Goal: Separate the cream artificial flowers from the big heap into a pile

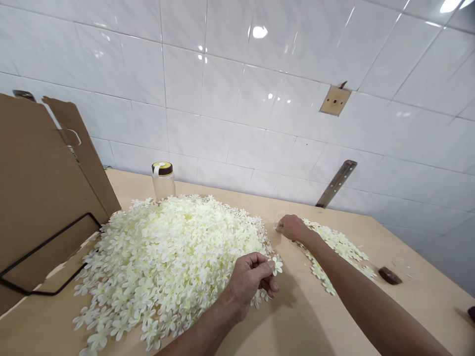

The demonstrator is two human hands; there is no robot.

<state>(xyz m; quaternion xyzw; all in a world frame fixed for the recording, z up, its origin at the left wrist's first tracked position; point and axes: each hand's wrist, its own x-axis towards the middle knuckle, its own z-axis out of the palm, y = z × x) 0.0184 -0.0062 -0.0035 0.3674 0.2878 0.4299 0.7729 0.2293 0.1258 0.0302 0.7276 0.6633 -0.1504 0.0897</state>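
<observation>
Flower [276,264] pinched in left hand [249,279] fingers; right hand [293,227] fingers closed near pile [343,245].

Large flower heap [166,257] on the table [326,321] left of centre, single flower [276,265] just off its near right edge, smaller heap [341,244] to the right, jar [163,180] behind the large heap, cardboard box [37,198] at the left edge.

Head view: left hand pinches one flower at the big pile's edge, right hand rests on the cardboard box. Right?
No. Head view shows the right hand at the smaller flower pile, not on the cardboard box. The left hand does pinch one flower at the big pile's edge.
</observation>
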